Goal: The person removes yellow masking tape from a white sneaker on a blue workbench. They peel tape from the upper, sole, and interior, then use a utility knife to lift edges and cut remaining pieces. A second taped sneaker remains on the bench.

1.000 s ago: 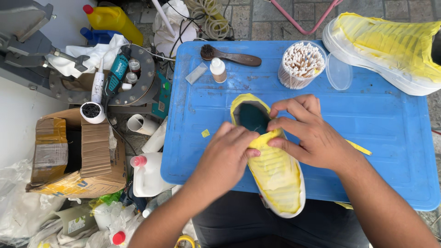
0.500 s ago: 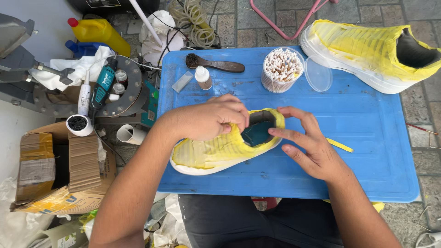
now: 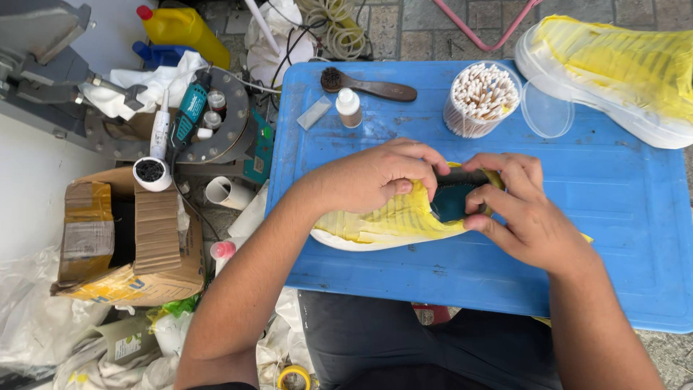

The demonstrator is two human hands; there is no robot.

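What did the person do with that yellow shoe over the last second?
The yellow shoe was turned from pointing toward the person to lying sideways, toe to the left. The left hand and right hand kept their grip near its opening. The second shoe, cotton swabs and brush stayed put.

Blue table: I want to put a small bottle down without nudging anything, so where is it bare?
The blue table is bare right of the right hand, below the second shoe, and along its near edge under the held shoe. The far edge is crowded: brush, small bottle, cotton swab tub, clear lid. The left hand covers the middle.
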